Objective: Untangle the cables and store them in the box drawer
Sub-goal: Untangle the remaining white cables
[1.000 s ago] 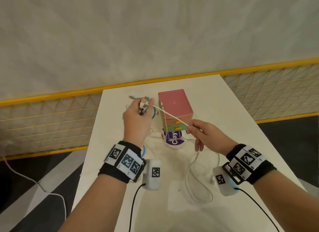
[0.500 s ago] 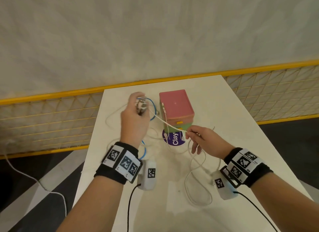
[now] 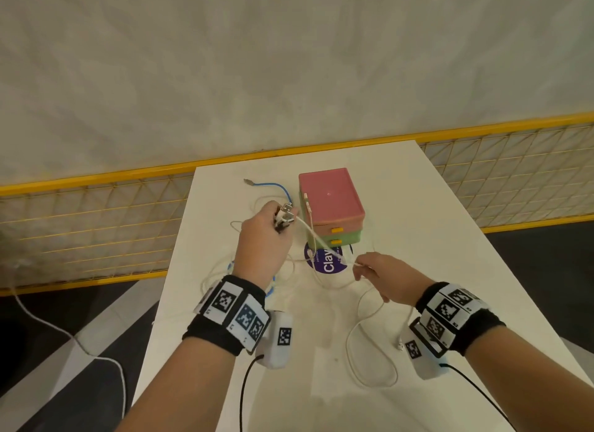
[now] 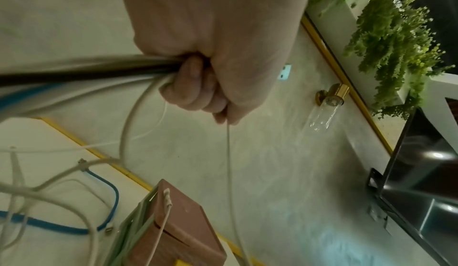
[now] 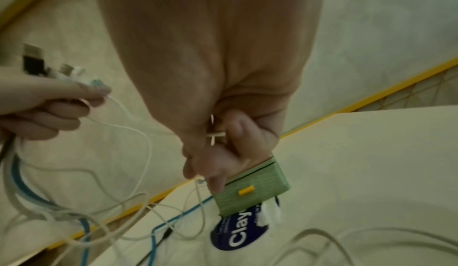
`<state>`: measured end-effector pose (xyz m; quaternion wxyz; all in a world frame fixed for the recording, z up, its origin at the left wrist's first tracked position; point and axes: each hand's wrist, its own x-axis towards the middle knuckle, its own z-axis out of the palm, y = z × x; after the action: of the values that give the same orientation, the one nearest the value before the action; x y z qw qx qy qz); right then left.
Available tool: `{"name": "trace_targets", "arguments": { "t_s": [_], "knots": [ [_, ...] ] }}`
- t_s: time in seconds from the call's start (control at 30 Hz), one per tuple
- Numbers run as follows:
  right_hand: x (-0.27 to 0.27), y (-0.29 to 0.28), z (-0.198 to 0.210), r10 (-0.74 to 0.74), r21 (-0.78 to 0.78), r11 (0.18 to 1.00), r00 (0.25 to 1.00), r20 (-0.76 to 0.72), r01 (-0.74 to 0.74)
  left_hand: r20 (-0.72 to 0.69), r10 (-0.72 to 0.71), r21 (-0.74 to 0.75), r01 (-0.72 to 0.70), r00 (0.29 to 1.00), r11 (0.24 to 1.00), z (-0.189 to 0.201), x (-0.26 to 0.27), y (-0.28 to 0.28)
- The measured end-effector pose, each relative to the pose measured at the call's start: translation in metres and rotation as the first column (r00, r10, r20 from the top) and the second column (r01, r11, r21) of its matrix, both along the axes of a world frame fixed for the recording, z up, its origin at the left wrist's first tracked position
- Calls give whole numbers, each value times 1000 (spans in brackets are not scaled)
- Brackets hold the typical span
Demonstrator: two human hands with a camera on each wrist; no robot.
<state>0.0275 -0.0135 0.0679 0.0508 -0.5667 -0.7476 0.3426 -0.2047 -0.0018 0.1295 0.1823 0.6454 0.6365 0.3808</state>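
My left hand (image 3: 279,223) is raised left of the box and grips a bundle of cable plugs (image 3: 285,215) in a fist; in the left wrist view, white, blue and dark cables (image 4: 86,78) run out of my left hand (image 4: 198,88). A thin white cable (image 3: 313,237) runs from the bundle to my right hand (image 3: 360,266), which pinches it in front of the box. The box (image 3: 331,200) has a pink top and a green drawer (image 5: 252,190) with a yellow handle, and the drawer is closed. A blue cable (image 3: 273,185) lies behind my left hand.
A purple round sticker (image 3: 328,261) lies before the box. A white cable loop (image 3: 353,364) trails on the white table (image 3: 450,238) near my right wrist. A white plug (image 3: 307,200) rests on the box's left edge. Yellow mesh railing (image 3: 96,226) borders the table's far side.
My right hand has slid back toward me along the white cable and dropped lower. The left hand sank a little. The blue cable's end now lies out on the table.
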Motion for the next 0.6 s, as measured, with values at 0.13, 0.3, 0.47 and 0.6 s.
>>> {"name": "trace_targets", "arguments": {
  "t_s": [0.13, 0.3, 0.47, 0.6],
  "knots": [
    [-24, 5, 11, 49, 76, 996, 987, -155, -38, -49, -366, -233, 345, 929, 909, -11, 12, -9],
    [-25, 19, 15, 120, 241, 964, 993, -20, -112, -153, -416, -268, 367, 896, 891, -26, 6, -7],
    [-37, 34, 49, 149, 308, 945, 983, -106, -110, -152, -235, -128, 217, 960, 968, -24, -7, -6],
    [-68, 70, 81, 151, 447, 893, 964, -218, -39, 58, -14, -15, 14, 998, 1000, -11, -16, 0]
  ]
}}
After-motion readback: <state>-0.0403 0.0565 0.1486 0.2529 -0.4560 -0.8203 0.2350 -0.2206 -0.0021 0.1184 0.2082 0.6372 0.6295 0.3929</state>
